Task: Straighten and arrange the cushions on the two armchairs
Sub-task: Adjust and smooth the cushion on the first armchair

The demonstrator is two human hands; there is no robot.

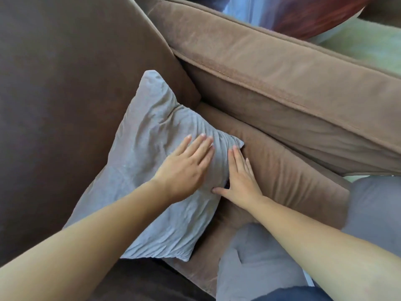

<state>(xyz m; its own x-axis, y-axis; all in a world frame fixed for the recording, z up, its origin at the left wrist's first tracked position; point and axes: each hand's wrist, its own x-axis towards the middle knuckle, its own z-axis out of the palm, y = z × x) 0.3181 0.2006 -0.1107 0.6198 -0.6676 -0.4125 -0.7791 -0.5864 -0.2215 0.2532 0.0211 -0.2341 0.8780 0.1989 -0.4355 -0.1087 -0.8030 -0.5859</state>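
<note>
A wrinkled grey cushion [147,170] leans against the dark brown back of the armchair [65,94], standing on the brown seat cushion [282,170]. My left hand [186,168] lies flat on the cushion's face, fingers stretched out. My right hand [240,177] rests flat along the cushion's right edge, where it meets the seat, with its thumb pressed against the fabric. Neither hand grips anything.
The padded brown armrest [282,68] runs diagonally across the upper right. My knees in grey trousers [256,261] press against the seat front at the lower right. A blurred red and blue shape [303,14] shows beyond the armrest.
</note>
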